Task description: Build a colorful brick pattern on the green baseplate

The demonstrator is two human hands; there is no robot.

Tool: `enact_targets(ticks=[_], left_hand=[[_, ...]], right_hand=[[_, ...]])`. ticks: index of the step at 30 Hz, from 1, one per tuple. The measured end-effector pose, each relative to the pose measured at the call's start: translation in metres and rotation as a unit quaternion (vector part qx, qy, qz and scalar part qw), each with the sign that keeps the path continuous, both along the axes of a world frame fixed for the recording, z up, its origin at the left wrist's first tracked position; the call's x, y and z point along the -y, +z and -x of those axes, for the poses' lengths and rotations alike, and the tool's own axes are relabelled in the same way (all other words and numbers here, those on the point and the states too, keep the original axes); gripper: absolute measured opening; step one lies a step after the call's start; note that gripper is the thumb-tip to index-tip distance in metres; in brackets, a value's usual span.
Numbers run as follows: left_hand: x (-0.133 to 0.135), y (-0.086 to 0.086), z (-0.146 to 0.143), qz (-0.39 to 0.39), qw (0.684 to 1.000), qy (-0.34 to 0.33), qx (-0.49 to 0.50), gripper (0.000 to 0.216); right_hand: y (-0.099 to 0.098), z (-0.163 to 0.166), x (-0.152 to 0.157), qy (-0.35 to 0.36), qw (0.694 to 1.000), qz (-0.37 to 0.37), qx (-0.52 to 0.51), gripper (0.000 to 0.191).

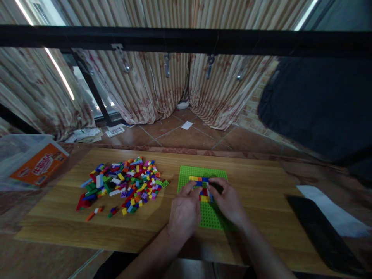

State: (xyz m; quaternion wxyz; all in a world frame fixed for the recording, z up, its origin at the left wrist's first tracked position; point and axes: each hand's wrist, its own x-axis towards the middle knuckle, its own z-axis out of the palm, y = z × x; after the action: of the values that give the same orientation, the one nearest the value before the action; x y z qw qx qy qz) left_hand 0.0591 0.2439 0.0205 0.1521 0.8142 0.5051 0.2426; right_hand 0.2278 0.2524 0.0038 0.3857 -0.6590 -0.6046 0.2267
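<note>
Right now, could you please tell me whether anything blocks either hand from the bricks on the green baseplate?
Nothing visible does: the left hand and right hand both reach the brick cluster on the baseplate.

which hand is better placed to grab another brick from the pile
Probably the left hand: the pile lies to the left of the green plate, on that hand's side. The right hand is farther off and would likely have to cross the left arm.
</note>
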Motion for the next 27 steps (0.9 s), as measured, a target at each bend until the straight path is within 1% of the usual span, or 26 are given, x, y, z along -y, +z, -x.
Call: enact_targets(ticks=[2,5,9,12,16,18,20,25,27], left_hand=[[-0.01,0.003,0.008,0.006,0.997,0.04,0.062,0.035],[-0.026,0.007,0.021,0.029,0.987,0.088,0.13,0.031],[-0.038,0.011,0.033,0.055,0.977,0.112,0.171,0.027],[-0.039,0.012,0.034,0.062,0.977,0.115,0.171,0.026],[-0.037,0.012,0.031,0.075,0.976,0.117,0.166,0.025],[-0.037,0.013,0.032,0.077,0.976,0.114,0.167,0.025],[-0.037,0.013,0.034,0.077,0.976,0.109,0.17,0.025],[-0.036,0.015,0.036,0.071,0.98,0.101,0.155,0.024],[-0.035,0.016,0.035,0.067,0.981,0.098,0.151,0.024]], right_hand=[[0.004,0.004,0.005,-0.016,0.999,-0.003,0.039,0.039],[0.008,0.017,0.015,-0.042,0.991,-0.018,0.129,0.058],[0.004,0.041,0.024,-0.065,0.979,-0.032,0.189,0.079],[0.001,0.056,0.022,-0.089,0.975,-0.032,0.199,0.083],[0.004,0.061,0.014,-0.096,0.975,0.0,0.201,0.078],[0.006,0.054,0.011,-0.083,0.976,0.012,0.201,0.074],[0.005,0.038,0.009,-0.053,0.98,0.014,0.19,0.073],[-0.001,-0.022,0.005,0.079,0.99,0.032,0.115,0.083],[-0.001,-0.037,0.007,0.13,0.987,0.025,0.091,0.085]])
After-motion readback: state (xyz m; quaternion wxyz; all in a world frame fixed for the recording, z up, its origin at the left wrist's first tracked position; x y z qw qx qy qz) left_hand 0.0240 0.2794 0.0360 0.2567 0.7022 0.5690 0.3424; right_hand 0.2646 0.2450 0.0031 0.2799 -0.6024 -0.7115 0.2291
